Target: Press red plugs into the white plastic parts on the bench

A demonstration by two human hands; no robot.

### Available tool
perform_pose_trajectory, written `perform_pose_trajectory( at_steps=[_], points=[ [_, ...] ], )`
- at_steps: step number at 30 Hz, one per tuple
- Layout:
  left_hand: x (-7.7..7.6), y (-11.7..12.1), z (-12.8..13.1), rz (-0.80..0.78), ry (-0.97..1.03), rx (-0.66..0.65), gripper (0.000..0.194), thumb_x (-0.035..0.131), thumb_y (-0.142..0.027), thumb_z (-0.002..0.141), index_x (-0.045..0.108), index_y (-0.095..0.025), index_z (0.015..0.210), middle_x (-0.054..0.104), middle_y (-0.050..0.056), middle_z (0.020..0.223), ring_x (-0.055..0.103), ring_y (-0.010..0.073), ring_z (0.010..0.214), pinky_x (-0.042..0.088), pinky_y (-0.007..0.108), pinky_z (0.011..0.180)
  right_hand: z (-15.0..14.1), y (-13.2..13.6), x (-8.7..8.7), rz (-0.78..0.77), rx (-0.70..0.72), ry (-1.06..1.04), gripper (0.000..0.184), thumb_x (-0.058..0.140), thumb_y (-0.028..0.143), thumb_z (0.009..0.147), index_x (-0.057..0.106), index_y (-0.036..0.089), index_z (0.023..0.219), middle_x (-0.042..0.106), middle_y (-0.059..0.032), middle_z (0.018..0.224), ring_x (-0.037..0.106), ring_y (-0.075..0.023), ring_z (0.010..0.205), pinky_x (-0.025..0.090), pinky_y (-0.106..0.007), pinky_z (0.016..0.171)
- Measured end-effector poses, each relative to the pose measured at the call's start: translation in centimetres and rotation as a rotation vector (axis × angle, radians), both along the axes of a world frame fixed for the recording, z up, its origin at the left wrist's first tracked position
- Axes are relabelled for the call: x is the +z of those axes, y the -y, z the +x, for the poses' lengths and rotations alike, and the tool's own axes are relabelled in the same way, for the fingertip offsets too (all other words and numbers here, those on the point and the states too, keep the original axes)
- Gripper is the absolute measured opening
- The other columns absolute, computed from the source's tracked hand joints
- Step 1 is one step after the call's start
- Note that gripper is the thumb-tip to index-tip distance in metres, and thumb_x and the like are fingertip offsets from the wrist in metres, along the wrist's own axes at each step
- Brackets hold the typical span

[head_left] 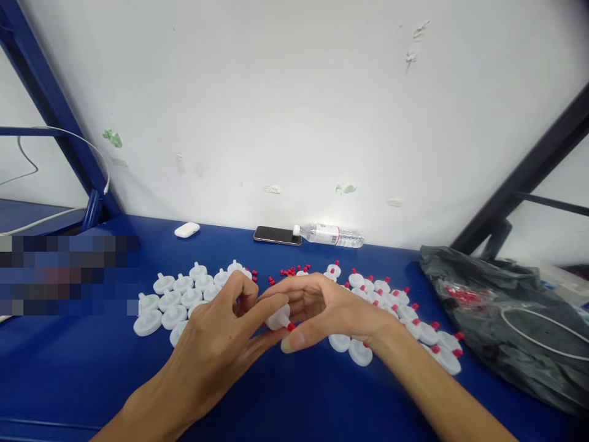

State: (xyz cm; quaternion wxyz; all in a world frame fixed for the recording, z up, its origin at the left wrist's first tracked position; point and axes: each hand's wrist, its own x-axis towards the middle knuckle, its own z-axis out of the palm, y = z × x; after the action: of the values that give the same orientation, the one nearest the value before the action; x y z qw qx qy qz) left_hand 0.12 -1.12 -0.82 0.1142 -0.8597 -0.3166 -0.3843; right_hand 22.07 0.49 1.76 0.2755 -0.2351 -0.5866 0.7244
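White wall point(294, 110) behind, meeting the far edge of a blue desk point(285, 399). Wall marked: two peeled spots point(411, 59) high above the desk's far right corner, a green-tinted scrap point(111, 138) above the far left corner, pale patches point(271, 189) in a loose row just above the far edge. Slanting blue post point(50, 92) by the far left corner, thin crossbar point(27, 131) joined to it. Darker post point(529, 176) by the far right corner, with slim bar point(556, 204). Beyond left post, apparently another blue surface point(37, 212); pixelation hampers. Light soft, dimmer top right.
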Motion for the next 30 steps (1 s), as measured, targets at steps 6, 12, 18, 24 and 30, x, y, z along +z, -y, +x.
perform_pose_trajectory(
  at_steps=[6, 12, 18, 24, 30],
  points=[
    [-0.1, 0.2, 0.1, -0.045, -0.045, 0.012, 0.026, 0.043, -0.039, 0.107, 0.052, -0.03, 0.13, 0.045, -0.001, 0.096, 0.056, 0.0114, 0.066, 0.042, 0.02, 0.044, 0.4, -0.1, 0.8, 0.075, -0.088, 0.166, 0.04, 0.093, 0.024, 0.069, 0.079, 0.02, 0.106, 0.074, -0.0003, 0.094, 0.07, -0.0149, 0.085, 0.055, -0.028, 0.081],
    [-0.6, -0.5, 0.2, -0.202, -0.07, 0.174, 0.031, 0.048, -0.034, 0.105, 0.051, -0.028, 0.136, 0.057, 0.002, 0.105, 0.064, 0.0156, 0.067, 0.053, 0.03, 0.054, 1.5, -0.8, 1.5, 0.223, -0.382, 0.221, 0.029, 0.084, 0.04, 0.082, 0.07, 0.023, 0.101, 0.078, -0.0054, 0.108, 0.073, -0.0214, 0.102, 0.053, -0.035, 0.091],
    [-1.1, -0.7, 0.2, -0.386, -0.379, 0.225, 0.028, 0.043, -0.023, 0.105, 0.065, -0.024, 0.123, 0.062, 0.007, 0.114, 0.07, 0.0191, 0.072, 0.057, 0.035, 0.06, 2.5, -2.3, 0.1, 0.668, -0.841, 0.637, 0.022, 0.069, 0.043, 0.094, 0.069, 0.023, 0.086, 0.075, -0.0072, 0.116, 0.07, -0.0258, 0.109, 0.052, -0.042, 0.095],
    [-0.7, -0.8, 0.7, -0.448, -0.552, 0.293, 0.035, 0.044, -0.022, 0.105, 0.061, -0.022, 0.136, 0.063, 0.012, 0.123, 0.071, 0.021, 0.073, 0.061, 0.038, 0.064, 3.3, -3.2, -1.7, 0.951, -0.943, 1.071, 0.016, 0.06, 0.028, 0.099, 0.075, 0.022, 0.101, 0.076, -0.0079, 0.108, 0.069, -0.0274, 0.104, 0.051, -0.041, 0.088],
    [0.7, -1.1, -1.3, -0.425, -0.521, 0.393, 0.038, 0.039, -0.024, 0.105, 0.063, -0.024, 0.135, 0.066, 0.013, 0.123, 0.074, 0.0275, 0.091, 0.059, 0.037, 0.065, 3.3, -3.3, -1.8, 0.948, -0.898, 1.146, 0.021, 0.056, 0.021, 0.1, 0.077, 0.021, 0.103, 0.079, -0.0066, 0.102, 0.073, -0.0264, 0.096, 0.05, -0.036, 0.078]
  ],
)
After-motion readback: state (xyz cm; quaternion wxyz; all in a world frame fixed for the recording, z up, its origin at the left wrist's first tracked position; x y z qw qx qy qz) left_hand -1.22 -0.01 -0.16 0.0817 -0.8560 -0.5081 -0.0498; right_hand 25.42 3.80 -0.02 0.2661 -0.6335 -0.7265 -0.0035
